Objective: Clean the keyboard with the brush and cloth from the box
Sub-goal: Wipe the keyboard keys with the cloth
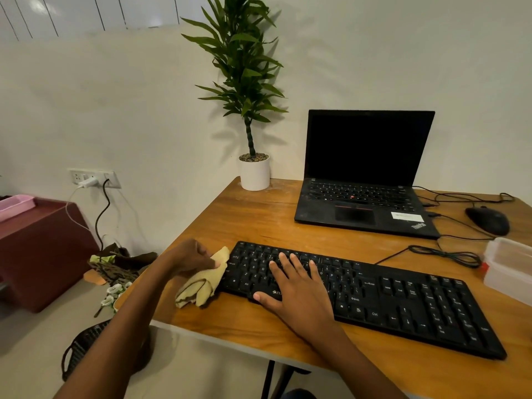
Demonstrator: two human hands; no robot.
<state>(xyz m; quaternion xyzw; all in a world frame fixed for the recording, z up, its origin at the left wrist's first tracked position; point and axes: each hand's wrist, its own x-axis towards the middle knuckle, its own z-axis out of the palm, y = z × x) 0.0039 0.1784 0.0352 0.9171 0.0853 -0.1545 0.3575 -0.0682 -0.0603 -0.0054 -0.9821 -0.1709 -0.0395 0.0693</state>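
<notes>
A black keyboard [403, 300] lies slanted across the wooden desk [259, 223]. My left hand [191, 259] grips a crumpled yellow cloth [201, 283] against the keyboard's left end. My right hand [299, 289] lies flat on the left half of the keys, fingers spread, holding nothing. A clear plastic box [508, 269] sits at the desk's right edge. No brush shows in view.
An open black laptop [365, 180] stands behind the keyboard, a black mouse [488, 220] and cables to its right. A potted plant [253, 171] occupies the desk's back left corner. On the floor to the left are a dark red cabinet [43, 249], scattered items and a basket.
</notes>
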